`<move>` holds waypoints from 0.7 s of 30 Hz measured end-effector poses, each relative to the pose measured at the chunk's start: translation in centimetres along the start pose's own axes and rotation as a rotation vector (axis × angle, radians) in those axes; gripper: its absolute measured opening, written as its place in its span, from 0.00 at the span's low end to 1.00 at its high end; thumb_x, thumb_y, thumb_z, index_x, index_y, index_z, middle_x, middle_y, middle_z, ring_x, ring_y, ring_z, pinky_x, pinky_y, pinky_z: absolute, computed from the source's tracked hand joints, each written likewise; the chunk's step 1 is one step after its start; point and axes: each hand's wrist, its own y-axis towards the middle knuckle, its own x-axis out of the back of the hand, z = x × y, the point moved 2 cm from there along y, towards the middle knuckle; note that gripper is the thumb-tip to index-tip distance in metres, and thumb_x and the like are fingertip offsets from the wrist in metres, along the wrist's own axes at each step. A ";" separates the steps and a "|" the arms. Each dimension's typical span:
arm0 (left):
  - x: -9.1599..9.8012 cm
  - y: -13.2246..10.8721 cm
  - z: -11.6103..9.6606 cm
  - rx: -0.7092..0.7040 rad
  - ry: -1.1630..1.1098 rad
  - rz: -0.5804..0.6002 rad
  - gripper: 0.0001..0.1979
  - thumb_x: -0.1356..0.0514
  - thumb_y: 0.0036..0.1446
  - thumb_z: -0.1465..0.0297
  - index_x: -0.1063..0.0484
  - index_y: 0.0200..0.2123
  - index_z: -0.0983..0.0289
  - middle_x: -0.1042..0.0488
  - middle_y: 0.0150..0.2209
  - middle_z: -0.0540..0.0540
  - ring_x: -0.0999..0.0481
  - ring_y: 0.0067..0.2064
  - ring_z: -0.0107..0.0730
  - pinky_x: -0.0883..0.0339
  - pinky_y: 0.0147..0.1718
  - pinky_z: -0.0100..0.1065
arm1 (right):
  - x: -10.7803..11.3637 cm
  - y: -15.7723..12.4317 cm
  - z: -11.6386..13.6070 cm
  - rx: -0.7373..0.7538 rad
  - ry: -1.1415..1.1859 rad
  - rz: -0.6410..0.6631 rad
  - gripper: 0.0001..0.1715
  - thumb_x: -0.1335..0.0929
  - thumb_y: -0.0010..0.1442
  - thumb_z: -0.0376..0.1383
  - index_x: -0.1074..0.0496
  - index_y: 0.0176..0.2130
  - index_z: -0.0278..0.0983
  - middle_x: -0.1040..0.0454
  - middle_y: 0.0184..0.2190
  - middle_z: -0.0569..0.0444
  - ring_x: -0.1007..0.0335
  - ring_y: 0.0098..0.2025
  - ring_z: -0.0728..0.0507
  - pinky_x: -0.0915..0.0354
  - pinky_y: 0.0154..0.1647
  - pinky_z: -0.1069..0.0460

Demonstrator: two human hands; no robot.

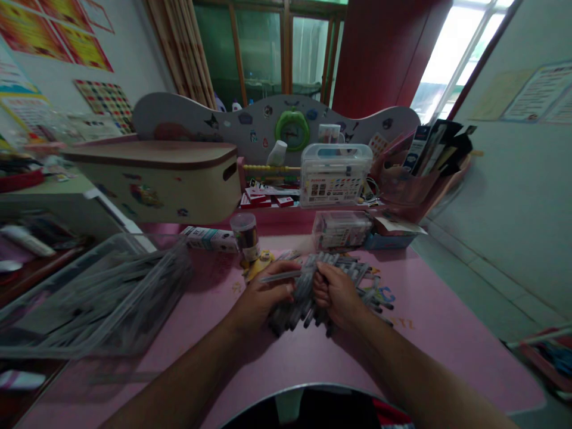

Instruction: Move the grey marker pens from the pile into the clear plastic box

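Many slim grey translucent pens (308, 298) with dark ends lie in a heap on the pink desk (447, 357). At the heap's left side, my left hand (268, 292) holds one pen (280, 276) across between thumb and fingers. My right hand (337, 292) is closed in a fist over the heap, thumb on top and pens all around it; what its fingers grip is hidden. Farther left, a clear plastic bin (147, 328) contains many more of these grey sticks. Motion blurs parts of the pens.
Behind the hands stand a clear round tub (245, 237), a small yellow figure (259, 265), a long carton (211, 238) and a clear case (342, 229). A lidded cream box (179, 190) and a handled marker case (335, 179) sit farther back.
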 end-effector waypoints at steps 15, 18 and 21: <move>0.5 0.7 0.3 -0.076 -0.031 -0.292 0.19 0.27 0.45 0.59 0.21 0.33 0.68 0.19 0.29 0.56 0.20 0.32 0.33 0.26 0.33 0.31 | -0.5 -0.6 -0.2 0.152 -0.235 0.029 0.25 0.31 0.58 0.56 0.34 0.27 0.38 0.42 0.16 0.63 0.55 0.15 0.54 0.58 0.14 0.57; 0.4 0.6 0.4 -0.089 -0.002 -0.282 0.19 0.28 0.46 0.58 0.21 0.34 0.68 0.19 0.29 0.57 0.20 0.32 0.34 0.27 0.34 0.31 | -0.5 -0.6 -0.2 0.168 -0.317 0.033 0.28 0.32 0.59 0.55 0.39 0.22 0.38 0.44 0.14 0.63 0.53 0.16 0.53 0.56 0.15 0.57; 0.3 0.5 0.3 -0.093 -0.016 -0.302 0.19 0.28 0.46 0.58 0.21 0.34 0.68 0.19 0.28 0.56 0.20 0.32 0.33 0.27 0.34 0.30 | -0.6 -0.6 -0.4 0.150 -0.200 0.053 0.19 0.27 0.53 0.48 0.36 0.31 0.40 0.45 0.15 0.67 0.57 0.15 0.54 0.59 0.14 0.58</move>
